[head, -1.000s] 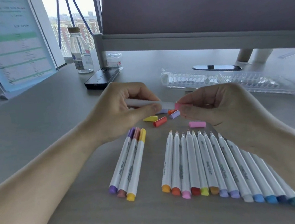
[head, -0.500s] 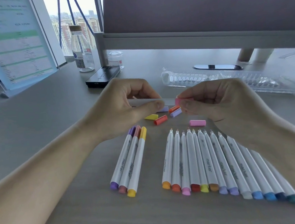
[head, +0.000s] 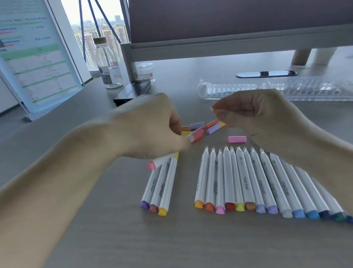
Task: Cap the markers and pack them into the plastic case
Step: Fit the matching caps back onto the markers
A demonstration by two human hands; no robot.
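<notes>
Early days on this one. Three capped markers (head: 161, 186) lie together just below the left hand (head: 149, 127). That hand has its fingers curled round a pink-ended marker (head: 152, 164), holding it across the tops of those three. The pink end pokes out under the hand, but the other end is buried in the grip, so I can't tell if it's capped.

The right hand (head: 261, 113) is loosely curled with nothing in it that I can see. Below it sits the long row of uncapped markers (head: 239, 177), tips bare, so most of the capping is left to do. Its far end runs under the right forearm, so no exact count from me.

A few loose caps (head: 205, 129) lie on the tabletop (head: 202, 249) between the two hands. They look fewer than the bare tips, so maybe some are hidden.

The plastic case (head: 242, 89) lies beyond the right hand. No markers in it that I can make out, though clear plastic is hard to read.
</notes>
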